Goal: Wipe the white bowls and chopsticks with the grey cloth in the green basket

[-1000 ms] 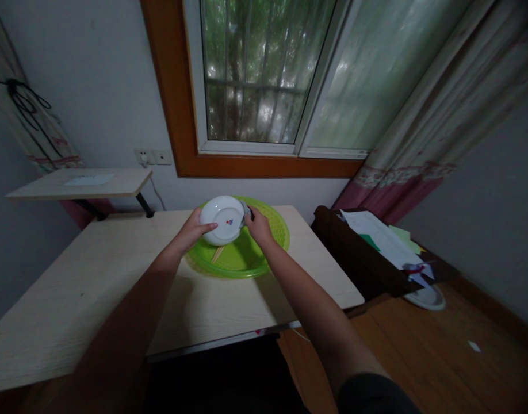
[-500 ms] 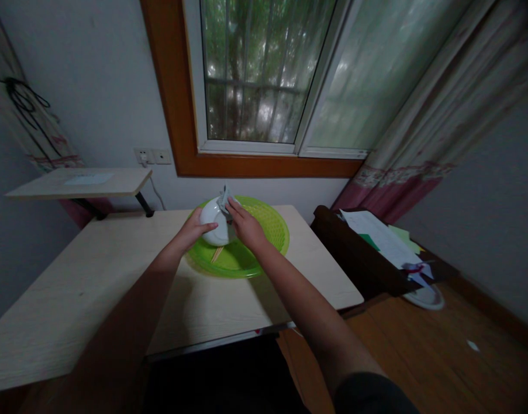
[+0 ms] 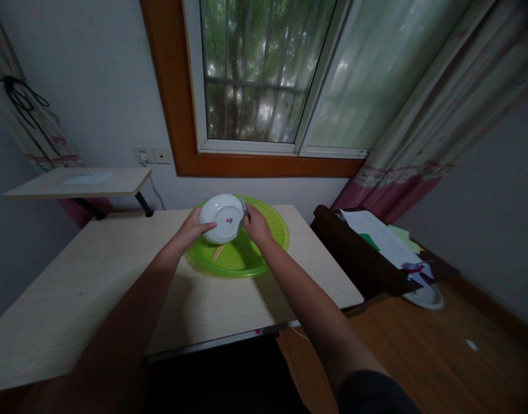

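A white plate with a small red and blue print is tilted above a green plastic basket. My left hand grips its left edge, thumb across the near face and the other fingers behind. At the plate's right edge, my right hand is closed on a greyish cloth, mostly hidden by the fingers. Wooden chopsticks lie in the basket beneath the plate.
The basket stands on a pale wooden table against the wall under a window. A small raised shelf is at the left. Beyond the table's right end is a dark brown piece of furniture with papers on it.
My right hand has moved with the cloth from across the plate's face to its right edge. The plate's printed face is now uncovered. My left hand keeps its hold.
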The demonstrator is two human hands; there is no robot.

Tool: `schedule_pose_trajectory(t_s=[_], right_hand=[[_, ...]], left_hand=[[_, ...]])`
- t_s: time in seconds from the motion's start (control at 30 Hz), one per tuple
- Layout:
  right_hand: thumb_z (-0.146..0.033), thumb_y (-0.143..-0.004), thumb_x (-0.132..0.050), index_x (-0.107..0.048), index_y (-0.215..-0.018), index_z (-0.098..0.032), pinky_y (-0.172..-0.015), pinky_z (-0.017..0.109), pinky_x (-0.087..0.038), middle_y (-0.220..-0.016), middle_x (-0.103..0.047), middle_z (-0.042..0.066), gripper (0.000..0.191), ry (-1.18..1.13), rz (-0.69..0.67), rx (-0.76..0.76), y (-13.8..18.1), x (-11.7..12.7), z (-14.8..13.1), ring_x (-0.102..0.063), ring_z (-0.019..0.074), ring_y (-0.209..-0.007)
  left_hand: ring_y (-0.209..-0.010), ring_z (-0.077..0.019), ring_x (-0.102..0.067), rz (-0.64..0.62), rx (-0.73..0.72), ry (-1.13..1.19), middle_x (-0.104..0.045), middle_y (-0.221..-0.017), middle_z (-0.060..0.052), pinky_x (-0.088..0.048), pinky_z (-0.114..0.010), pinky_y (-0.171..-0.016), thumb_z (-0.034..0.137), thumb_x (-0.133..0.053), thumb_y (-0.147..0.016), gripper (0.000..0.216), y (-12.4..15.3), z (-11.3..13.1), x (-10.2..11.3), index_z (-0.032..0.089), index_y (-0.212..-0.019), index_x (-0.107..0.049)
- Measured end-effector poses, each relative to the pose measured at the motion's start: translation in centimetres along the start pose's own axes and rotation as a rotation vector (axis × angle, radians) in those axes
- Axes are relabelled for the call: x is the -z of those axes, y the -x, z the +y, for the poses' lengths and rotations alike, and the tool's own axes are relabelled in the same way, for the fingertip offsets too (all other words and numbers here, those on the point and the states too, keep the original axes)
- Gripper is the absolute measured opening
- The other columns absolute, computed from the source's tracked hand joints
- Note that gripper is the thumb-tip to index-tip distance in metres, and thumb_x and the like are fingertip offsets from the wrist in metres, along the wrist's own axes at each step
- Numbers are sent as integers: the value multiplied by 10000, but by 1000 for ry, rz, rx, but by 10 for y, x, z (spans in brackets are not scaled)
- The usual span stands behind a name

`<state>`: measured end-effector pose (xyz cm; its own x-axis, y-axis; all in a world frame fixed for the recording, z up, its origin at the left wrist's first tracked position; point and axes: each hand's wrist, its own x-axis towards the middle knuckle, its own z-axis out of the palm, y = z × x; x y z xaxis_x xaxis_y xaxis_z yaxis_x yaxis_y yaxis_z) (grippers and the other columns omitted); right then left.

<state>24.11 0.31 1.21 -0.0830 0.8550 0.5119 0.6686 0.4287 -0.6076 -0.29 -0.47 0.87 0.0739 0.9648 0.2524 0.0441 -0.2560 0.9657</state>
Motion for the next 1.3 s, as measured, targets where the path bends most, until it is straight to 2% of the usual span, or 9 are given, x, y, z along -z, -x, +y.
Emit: schedule_pose_trajectory(t_s=[0.17, 0.27, 0.37, 0.5, 0.63, 0.77, 0.87, 1.13, 1.3], right_hand=[[-40, -875, -520, -553, -1542, -217, -1312, 458, -321, -1640, -499, 87, 691, -101, -41, 235, 3, 5, -15, -455, 226, -1532], [-18, -872, -533, -549, -1548, -280, -1324, 472, -301, -1661, -472, 44, 725, -125, -146, 410, 8, 5, -26, -403, 209, -1567], [-32, -914, -509, -535, -1549, -352, -1330, 461, -287, -1667, -461, -31, 711, -118, -218, 476, 12, 1, -35, -339, 171, -1596], [-48, -936, -477, -512, -1570, -329, -1329, 435, -284, -1690, -423, -32, 694, -97, -139, 379, 9, -3, -31, -329, 169, -1600], [-57, -905, -501, -581, -1519, -230, -1292, 412, -353, -1640, -504, 55, 642, -71, 3, 206, 3, -2, -17, -480, 214, -1512], [-95, -892, -532, -760, -1230, -164, -1080, 421, -541, -1229, -786, 115, 414, 22, -51, -25, 0, 1, -5, -730, 275, -1132], [-146, -909, -543, -791, -1070, -172, -914, 375, -583, -982, -816, 78, 297, 42, -122, -124, 0, 2, -1, -744, 262, -895], [-94, -845, -493, -733, -1289, -143, -1121, 397, -495, -1304, -756, 126, 507, -65, 86, -22, -2, -1, 2, -690, 269, -1194], [-91, -832, -484, -738, -1294, -179, -1187, 443, -457, -1336, -745, 99, 535, -108, 142, 17, -3, 2, 4, -667, 258, -1243]], left_hand=[[-1047, -313, -656, -59, 17, 3, -688, -1104, -85, -527, -436, -945, 364, -904, -583, 666, 0, 0, -2, 186, -1157, -617], [-1000, -296, -670, -92, 32, 49, -696, -1082, -78, -538, -435, -926, 362, -914, -571, 680, 0, 0, -4, 180, -1150, -608], [-1017, -286, -675, -91, 18, 124, -699, -1109, -84, -541, -425, -945, 365, -913, -588, 681, 2, 0, -5, 178, -1162, -598], [-1046, -285, -668, -24, 12, 156, -691, -1098, -76, -546, -412, -943, 373, -919, -593, 693, 1, -1, -2, 179, -1162, -573], [-1044, -287, -662, 84, -6, 127, -671, -1069, -61, -549, -407, -921, 394, -920, -591, 662, -1, -5, 0, 189, -1100, -551], [-1042, -276, -653, 152, -29, 135, -647, -1045, -43, -535, -401, -933, 414, -904, -600, 645, -1, -6, 1, 205, -1077, -523], [-1057, -278, -642, 154, -28, 141, -640, -1052, -45, -523, -403, -948, 417, -898, -596, 652, -2, -6, 2, 206, -1079, -514], [-1056, -270, -638, 68, 34, 210, -661, -1095, -60, -508, -390, -954, 369, -933, -563, 692, 0, 0, 2, 187, -1105, -544], [-1045, -284, -651, -66, 50, 172, -688, -1084, -67, -508, -393, -956, 356, -948, -571, 679, 5, 7, -2, 170, -1125, -601]])
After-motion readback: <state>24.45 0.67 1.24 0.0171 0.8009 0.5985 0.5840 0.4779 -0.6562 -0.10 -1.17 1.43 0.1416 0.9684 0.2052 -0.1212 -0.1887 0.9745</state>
